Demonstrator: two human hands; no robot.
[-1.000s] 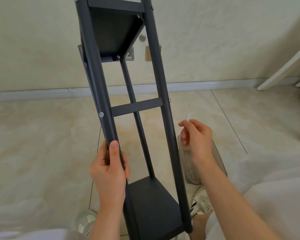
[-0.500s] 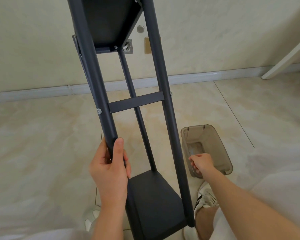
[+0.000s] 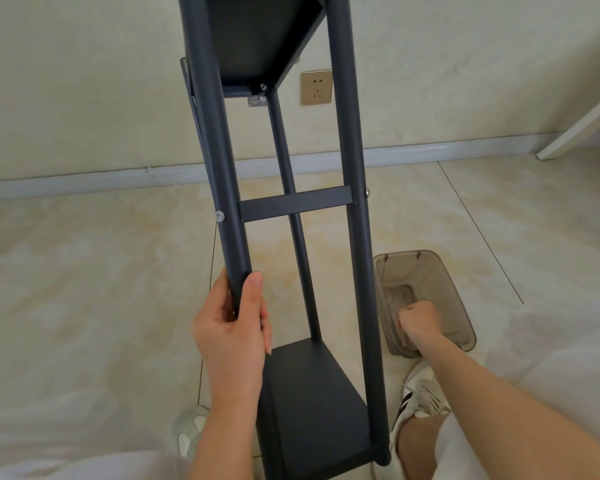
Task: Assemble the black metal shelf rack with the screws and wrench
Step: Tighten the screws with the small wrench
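Rack [image 3: 350, 237]: black metal, held up in front of the person and leaning away, with its near end low between the shoes and its far end out of the top of the view.
Posts: two thick front posts run up the view, with a thinner rear post [image 3: 293, 216] visible between them.
Crossbar [image 3: 295, 205]: a flat bar joining the two front posts about halfway up.
Screws: one silver head on the outer side of the left post [image 3: 219, 215] and one on the right post [image 3: 367, 192], both level with the crossbar.
Lower shelf [image 3: 312, 393]: a black panel set between the posts near the person.
Upper shelf [image 3: 257, 39]: seen from below, with a silver screw at its corner.
Left hand [image 3: 229, 334]: grips the left front post below the crossbar, thumb up the front and fingers wrapped behind.
Right hand [image 3: 420, 320]: reaches down into the tub with fingers curled, back to the camera. Whether it holds anything cannot be told.
Tub [image 3: 426, 265]: smoky clear plastic, on the floor just right of the rack. Its contents are too dim to make out.
Floor [image 3: 84, 271]: pale glossy tile.
Shoes: a white one beside each side of the rack's near end, left [image 3: 191, 431] and right [image 3: 420, 396].
Wall [image 3: 84, 81]: cream, with a gold socket [image 3: 316, 87] showing between the posts.
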